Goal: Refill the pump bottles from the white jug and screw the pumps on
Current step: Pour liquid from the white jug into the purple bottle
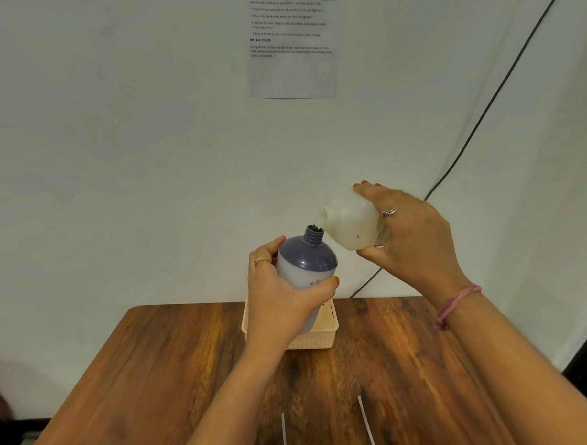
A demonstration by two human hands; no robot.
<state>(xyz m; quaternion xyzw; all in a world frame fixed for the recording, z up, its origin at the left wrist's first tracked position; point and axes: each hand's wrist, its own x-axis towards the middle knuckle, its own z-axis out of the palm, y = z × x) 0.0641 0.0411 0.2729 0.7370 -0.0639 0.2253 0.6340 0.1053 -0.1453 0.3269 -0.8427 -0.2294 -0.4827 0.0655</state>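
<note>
My left hand grips a purple-topped pump bottle with a pale lower body, held up above the table with its threaded neck open and no pump on it. My right hand holds the white jug tipped sideways to the left, its spout right at the bottle's mouth. Two thin white pump tubes lie on the table near the front edge; the pump heads are out of frame.
A cream plastic basket stands on the wooden table below the bottle, against the far edge. A printed sheet hangs on the white wall. A black cable runs down the wall to the right.
</note>
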